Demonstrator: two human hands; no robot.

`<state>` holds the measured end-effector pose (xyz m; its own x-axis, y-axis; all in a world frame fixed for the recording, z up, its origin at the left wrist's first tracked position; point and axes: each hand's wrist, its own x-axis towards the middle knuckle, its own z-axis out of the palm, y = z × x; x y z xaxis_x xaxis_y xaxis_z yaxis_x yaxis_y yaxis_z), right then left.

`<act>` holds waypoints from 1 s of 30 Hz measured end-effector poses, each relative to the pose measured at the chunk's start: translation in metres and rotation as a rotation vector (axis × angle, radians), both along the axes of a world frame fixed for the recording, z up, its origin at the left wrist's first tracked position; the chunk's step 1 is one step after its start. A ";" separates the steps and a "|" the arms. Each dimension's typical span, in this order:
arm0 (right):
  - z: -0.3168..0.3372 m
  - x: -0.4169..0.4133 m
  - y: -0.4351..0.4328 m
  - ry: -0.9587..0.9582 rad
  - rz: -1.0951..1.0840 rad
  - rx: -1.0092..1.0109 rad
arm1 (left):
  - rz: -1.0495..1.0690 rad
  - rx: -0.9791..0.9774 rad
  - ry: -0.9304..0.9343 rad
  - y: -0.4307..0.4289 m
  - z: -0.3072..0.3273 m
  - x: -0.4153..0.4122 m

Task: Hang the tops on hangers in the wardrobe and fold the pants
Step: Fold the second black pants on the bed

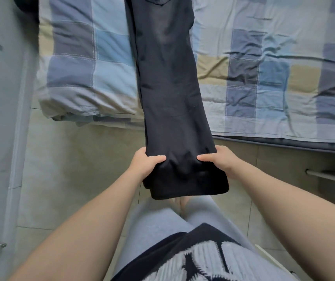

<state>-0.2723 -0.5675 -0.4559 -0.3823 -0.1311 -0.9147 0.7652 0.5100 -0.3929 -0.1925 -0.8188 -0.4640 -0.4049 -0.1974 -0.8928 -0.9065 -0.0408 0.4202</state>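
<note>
Long black fabric pants (168,94): stretched from checked-quilt bed (274,78) toward viewer | left hand (146,165), right hand (222,162): each grasping opposite edges near hem

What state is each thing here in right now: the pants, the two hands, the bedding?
black pants: stretched out long, upper part on the bed, hem end held up off it.
left-hand grip: holds the hem end's left edge.
right-hand grip: holds its right edge.
checked quilt: spread over the bed, wrinkled.
</note>
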 end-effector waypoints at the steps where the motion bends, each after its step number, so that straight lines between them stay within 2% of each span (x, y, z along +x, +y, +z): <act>1: 0.006 0.008 0.001 -0.007 -0.022 0.007 | 0.015 -0.009 -0.001 0.000 0.006 0.006; 9: 0.045 0.058 0.013 0.030 -0.132 -0.004 | 0.105 -0.071 0.064 0.012 0.050 0.053; 14: 0.067 0.102 0.026 0.043 -0.410 -0.115 | 0.267 -0.075 0.061 0.050 0.067 0.105; 18: 0.084 0.148 0.048 0.039 -0.495 -0.153 | 0.372 -0.038 0.061 0.080 0.086 0.157; 26: 0.103 0.270 0.100 -0.037 -0.540 -0.118 | 0.376 -0.038 -0.081 0.122 0.107 0.279; 30: 0.107 0.307 0.118 -0.087 -0.555 -0.113 | 0.383 -0.012 -0.159 0.129 0.108 0.308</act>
<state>0.0347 -0.4493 -0.3492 -0.3458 -0.0310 -0.9378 0.9383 -0.0195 -0.3454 0.1156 -0.6901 -0.3562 -0.1570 -0.3179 -0.9350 -0.8805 -0.3837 0.2783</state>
